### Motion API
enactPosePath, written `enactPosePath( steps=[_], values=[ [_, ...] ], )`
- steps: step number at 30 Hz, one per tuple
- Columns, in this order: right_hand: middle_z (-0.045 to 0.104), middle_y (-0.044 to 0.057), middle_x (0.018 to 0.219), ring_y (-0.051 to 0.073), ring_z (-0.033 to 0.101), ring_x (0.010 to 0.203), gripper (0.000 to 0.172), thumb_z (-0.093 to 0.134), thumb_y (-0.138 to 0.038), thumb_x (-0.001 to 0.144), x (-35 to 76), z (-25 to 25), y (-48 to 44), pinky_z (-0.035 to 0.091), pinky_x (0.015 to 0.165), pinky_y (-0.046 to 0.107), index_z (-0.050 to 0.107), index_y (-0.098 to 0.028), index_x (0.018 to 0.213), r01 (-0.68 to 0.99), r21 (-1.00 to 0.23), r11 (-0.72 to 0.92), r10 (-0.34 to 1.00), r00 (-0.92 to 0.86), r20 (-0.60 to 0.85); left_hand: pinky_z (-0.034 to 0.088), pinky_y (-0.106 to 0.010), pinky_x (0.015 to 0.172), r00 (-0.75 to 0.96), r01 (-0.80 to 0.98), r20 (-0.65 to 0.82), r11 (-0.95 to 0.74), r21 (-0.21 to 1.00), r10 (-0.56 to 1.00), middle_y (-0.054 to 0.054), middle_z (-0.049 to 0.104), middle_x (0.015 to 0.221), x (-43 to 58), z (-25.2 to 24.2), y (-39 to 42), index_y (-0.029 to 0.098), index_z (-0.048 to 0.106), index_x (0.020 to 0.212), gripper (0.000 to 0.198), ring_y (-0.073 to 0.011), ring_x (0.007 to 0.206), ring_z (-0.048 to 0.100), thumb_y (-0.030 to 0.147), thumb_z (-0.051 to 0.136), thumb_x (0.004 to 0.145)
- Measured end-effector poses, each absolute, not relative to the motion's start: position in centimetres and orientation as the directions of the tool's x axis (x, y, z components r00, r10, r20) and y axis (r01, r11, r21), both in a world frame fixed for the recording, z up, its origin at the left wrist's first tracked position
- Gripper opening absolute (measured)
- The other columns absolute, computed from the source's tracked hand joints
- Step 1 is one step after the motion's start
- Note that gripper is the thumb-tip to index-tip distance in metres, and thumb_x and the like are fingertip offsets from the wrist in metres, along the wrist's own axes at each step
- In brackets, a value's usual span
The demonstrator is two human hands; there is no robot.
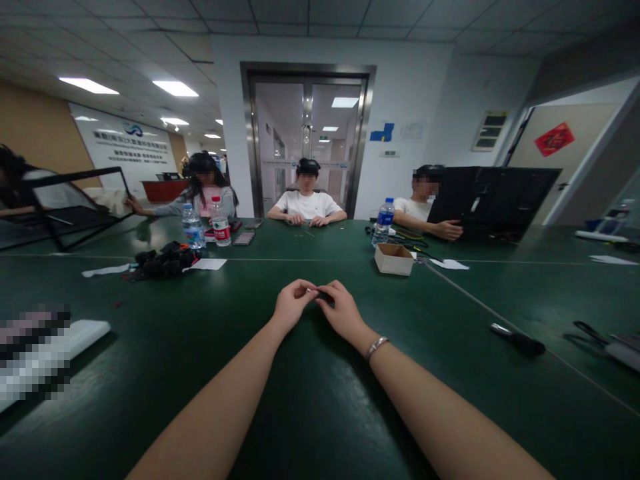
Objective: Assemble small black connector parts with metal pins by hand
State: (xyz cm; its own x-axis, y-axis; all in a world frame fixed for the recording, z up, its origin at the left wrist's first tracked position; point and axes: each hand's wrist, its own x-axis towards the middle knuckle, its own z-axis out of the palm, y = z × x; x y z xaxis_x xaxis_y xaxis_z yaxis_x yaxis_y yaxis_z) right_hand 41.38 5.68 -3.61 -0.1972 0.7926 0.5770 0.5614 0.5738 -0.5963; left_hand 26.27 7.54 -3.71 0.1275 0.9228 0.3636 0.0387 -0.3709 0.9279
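My left hand (290,308) and my right hand (345,313) meet over the middle of the green table, fingertips nearly touching. Between them is a small dark object (326,295), mostly covered by my fingers, with a small pale tip at its left end. My right thumb and fingers are closed around the dark part. The left thumb and forefinger pinch at the pale end. What kind of thing it is cannot be made out. A silver bracelet (377,347) circles my right wrist.
The green table (200,373) bears a small open box (394,260), water bottles (384,223), a dark bundle (167,260) and a black-handled brush-like item (517,339). A white object (85,337) lies left. Several people sit opposite; one holds a large black panel (490,200).
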Motion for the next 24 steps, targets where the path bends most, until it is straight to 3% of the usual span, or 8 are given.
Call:
enactPosePath(
  steps=[4, 7, 9, 14, 18, 20, 24],
  values=[
    [0.054, 0.004, 0.088, 0.015, 0.053, 0.080, 0.019, 0.059, -0.016, 0.080, 41.39, -3.60, 5.73, 0.047, 0.075, 0.030, 0.066, -0.018, 0.098, 0.573, -0.598, 0.560, 0.801, -0.190, 0.568, 0.048, -0.031, 0.081, 0.054, 0.004, 0.299, -0.300, 0.954, 0.953, -0.007, 0.068, 0.092, 26.20, -3.77, 7.83, 0.017, 0.062, 0.097, 0.037, -0.0177, 0.087, 0.064, 0.037, 0.071, 0.068],
    [0.054, 0.004, 0.088, 0.015, 0.053, 0.079, 0.020, 0.058, -0.016, 0.080, 41.40, -3.63, 5.69, 0.046, 0.074, 0.030, 0.067, -0.019, 0.098, 0.576, -0.596, 0.560, 0.804, -0.204, 0.559, 0.049, -0.031, 0.076, 0.007, 0.099, 0.241, -0.241, 0.966, 0.970, -0.006, 0.067, 0.079, 26.06, -4.03, 8.10, 0.015, 0.064, 0.082, 0.030, -0.0179, 0.079, 0.063, 0.044, 0.066, 0.073],
    [0.054, 0.004, 0.088, 0.015, 0.054, 0.080, 0.020, 0.058, -0.015, 0.080, 41.46, -3.69, 5.73, 0.047, 0.075, 0.030, 0.067, -0.019, 0.097, 0.576, -0.599, 0.557, 0.805, -0.197, 0.560, 0.049, -0.031, 0.078, 0.060, 0.097, 0.252, -0.257, 0.962, 0.966, -0.005, 0.067, 0.079, 25.94, -4.17, 8.21, 0.015, 0.064, 0.077, 0.025, -0.0178, 0.079, 0.063, 0.040, 0.068, 0.071],
    [0.055, 0.004, 0.089, 0.015, 0.054, 0.081, 0.021, 0.059, -0.016, 0.079, 41.55, -3.87, 5.91, 0.047, 0.076, 0.030, 0.066, -0.018, 0.098, 0.578, -0.620, 0.531, 0.823, -0.174, 0.541, 0.048, -0.030, 0.084, 0.133, -0.058, 0.274, -0.268, 0.962, 0.952, -0.007, 0.068, 0.096, 25.70, -4.14, 8.37, 0.017, 0.065, 0.093, 0.031, -0.0164, 0.090, 0.062, 0.029, 0.074, 0.065],
    [0.054, 0.004, 0.090, 0.015, 0.054, 0.080, 0.020, 0.058, -0.016, 0.080, 41.45, -3.93, 5.88, 0.047, 0.076, 0.030, 0.067, -0.018, 0.098, 0.584, -0.599, 0.548, 0.814, -0.206, 0.543, 0.047, -0.027, 0.064, 0.100, -0.022, 0.135, -0.133, 0.991, 0.986, -0.004, 0.064, 0.073, 25.60, -4.15, 8.56, 0.013, 0.063, 0.082, 0.034, -0.0121, 0.064, 0.058, 0.045, 0.066, 0.072],
    [0.054, 0.004, 0.090, 0.015, 0.054, 0.081, 0.021, 0.058, -0.015, 0.079, 41.47, -3.94, 5.86, 0.047, 0.076, 0.030, 0.067, -0.018, 0.098, 0.588, -0.593, 0.550, 0.812, -0.209, 0.545, 0.046, -0.026, 0.061, 0.132, 0.021, 0.133, -0.137, 0.990, 0.982, -0.001, 0.061, 0.065, 25.52, -4.07, 8.46, 0.013, 0.063, 0.077, 0.032, -0.0112, 0.059, 0.056, 0.045, 0.066, 0.072],
    [0.055, 0.004, 0.089, 0.015, 0.054, 0.080, 0.021, 0.060, -0.014, 0.078, 41.63, -3.86, 5.90, 0.047, 0.075, 0.029, 0.067, -0.019, 0.097, 0.589, -0.618, 0.521, 0.828, -0.171, 0.535, 0.048, -0.030, 0.080, 0.198, -0.016, 0.208, -0.209, 0.978, 0.958, -0.005, 0.068, 0.084, 25.30, -3.55, 7.81, 0.015, 0.066, 0.083, 0.023, -0.0157, 0.083, 0.063, 0.029, 0.073, 0.066]
  ],
)
